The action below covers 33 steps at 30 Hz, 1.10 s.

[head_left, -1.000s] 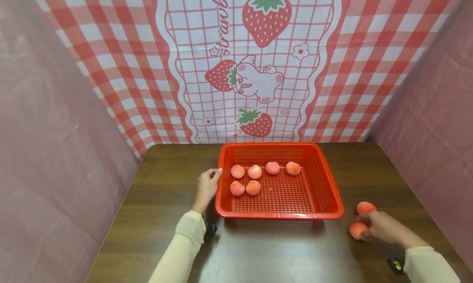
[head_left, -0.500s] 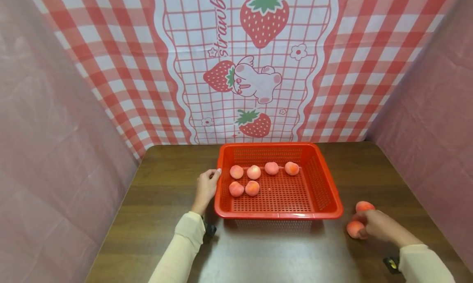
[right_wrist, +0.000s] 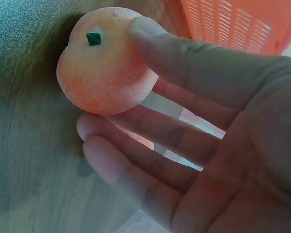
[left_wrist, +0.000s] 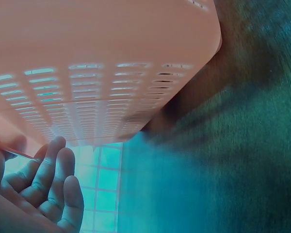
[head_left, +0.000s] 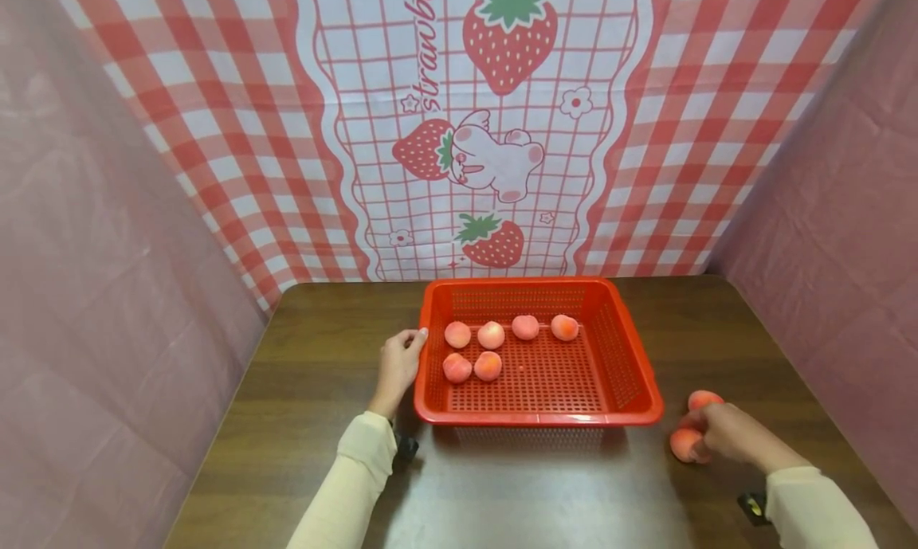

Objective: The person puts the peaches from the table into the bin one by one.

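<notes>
A red plastic basket (head_left: 539, 418) with slotted sides stands on the table, and my left hand (head_left: 399, 366) pinches its left rim. In the left wrist view the thumb is at the rim and the fingers (left_wrist: 63, 165) lie below it, by the outer wall. To the right of the basket, my right hand (head_left: 739, 433) holds a peach (head_left: 686, 445) between thumb and fingers, close over the tabletop. The right wrist view shows this peach (right_wrist: 106, 68) with a small green stem piece. Just behind it sits a second peach (head_left: 705, 400), partly covered by the hand.
Inside the basket several peaches (head_left: 457, 335) lie in two rows toward the back left. The brown wooden table (head_left: 323, 421) ends at a strawberry-print checked cloth (head_left: 495, 135) behind, with pink cloth (head_left: 129, 278) hanging on both sides.
The right hand has shifted slightly left at the front peach. The left hand stays on the basket rim, and the whole head view has drifted a little.
</notes>
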{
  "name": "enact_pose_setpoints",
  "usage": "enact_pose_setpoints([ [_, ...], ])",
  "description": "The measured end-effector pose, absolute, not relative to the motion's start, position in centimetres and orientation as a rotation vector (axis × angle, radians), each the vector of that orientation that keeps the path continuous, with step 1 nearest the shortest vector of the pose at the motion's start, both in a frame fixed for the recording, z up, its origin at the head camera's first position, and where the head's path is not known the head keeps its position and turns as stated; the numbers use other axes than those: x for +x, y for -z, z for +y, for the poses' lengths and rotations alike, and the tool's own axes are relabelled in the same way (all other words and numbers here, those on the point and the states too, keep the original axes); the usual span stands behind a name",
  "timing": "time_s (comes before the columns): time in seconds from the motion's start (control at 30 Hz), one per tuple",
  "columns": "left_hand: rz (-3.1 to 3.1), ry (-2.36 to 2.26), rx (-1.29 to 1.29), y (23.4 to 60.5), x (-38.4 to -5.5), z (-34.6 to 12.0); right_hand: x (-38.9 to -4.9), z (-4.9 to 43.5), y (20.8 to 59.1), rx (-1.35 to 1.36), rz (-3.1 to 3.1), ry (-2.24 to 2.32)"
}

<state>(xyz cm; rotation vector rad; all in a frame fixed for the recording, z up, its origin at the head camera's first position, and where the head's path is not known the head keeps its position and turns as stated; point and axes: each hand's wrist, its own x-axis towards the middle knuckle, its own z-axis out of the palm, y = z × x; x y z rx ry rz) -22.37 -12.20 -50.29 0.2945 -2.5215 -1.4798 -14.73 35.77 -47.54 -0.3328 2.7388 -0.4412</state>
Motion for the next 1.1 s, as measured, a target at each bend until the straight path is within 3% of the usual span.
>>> enact_pose_setpoints([
  [1.1,-2.54,1.466,0.295,50.45,-22.48,-12.24,-14.67,36.04,47.57,-0.296,2.723,0.464],
])
